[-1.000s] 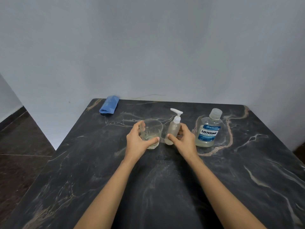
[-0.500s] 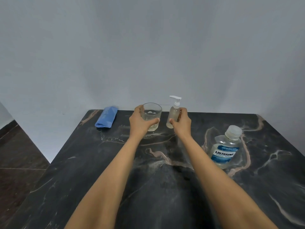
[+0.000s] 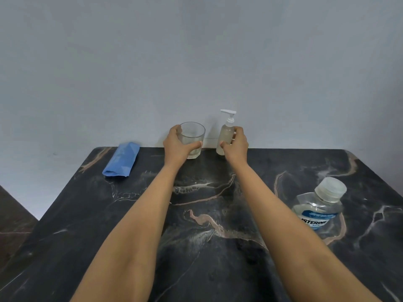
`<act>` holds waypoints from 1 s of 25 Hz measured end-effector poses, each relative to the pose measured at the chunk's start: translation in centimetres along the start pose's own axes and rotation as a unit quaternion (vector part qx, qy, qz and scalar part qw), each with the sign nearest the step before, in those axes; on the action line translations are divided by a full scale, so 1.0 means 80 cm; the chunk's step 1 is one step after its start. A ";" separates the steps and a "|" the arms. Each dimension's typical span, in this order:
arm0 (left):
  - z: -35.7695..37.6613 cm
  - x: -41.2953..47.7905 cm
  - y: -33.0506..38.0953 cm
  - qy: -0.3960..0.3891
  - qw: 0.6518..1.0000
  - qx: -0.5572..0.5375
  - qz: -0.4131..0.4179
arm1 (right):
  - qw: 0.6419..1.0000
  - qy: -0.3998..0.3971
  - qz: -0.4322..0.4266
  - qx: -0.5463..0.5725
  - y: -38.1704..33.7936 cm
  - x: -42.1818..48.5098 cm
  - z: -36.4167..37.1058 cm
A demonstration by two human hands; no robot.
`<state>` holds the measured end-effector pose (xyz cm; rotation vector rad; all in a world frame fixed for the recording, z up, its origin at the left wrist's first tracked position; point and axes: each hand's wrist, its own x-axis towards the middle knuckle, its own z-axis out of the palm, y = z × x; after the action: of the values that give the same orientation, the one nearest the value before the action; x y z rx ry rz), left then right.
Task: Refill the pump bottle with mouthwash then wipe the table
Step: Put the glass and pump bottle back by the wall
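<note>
a folded blue cloth (image 3: 121, 160) lies at the far left of a dark marble table (image 3: 65, 225), close to the back edge and apart from everything else on the surface. to its right, the person's left hand (image 3: 176, 146) is wrapped around a clear drinking glass (image 3: 193, 139), fingers curled behind the far side and the thumb pressed across the front near the base; the glass stands upright at the table's far edge, against a plain pale wall (image 3: 196, 51), and whatever it holds at the bottom is too faint to make out. just right of the glass, with a narrow gap between them, stands the pump bottle (image 3: 225, 134), upright, its white pump head in place and its nozzle pointing left, its translucent body showing a pale liquid. the right hand (image 3: 236, 144) grips the bottle from its right side, thumb at the lower front and fingers bent around the body. both bare forearms stretch from the near edge of the frame across the table toward the far edge. well apart at the near right, the mouthwash bottle (image 3: 318, 207) stands untouched on the marble, its clear cap on, its blue and white label facing the camera and partly legible, with clear liquid showing inside.
</note>
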<state>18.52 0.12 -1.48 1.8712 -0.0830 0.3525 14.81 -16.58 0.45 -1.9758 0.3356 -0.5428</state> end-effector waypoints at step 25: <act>-0.015 -0.067 0.048 -0.022 0.998 0.027 -0.051 | 0.998 -0.032 -0.036 -0.043 -0.029 -0.098 -0.024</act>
<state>12.27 -0.63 0.88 1.9291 -0.0077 0.2453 7.10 -13.47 1.50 -2.0903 0.2532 -0.5168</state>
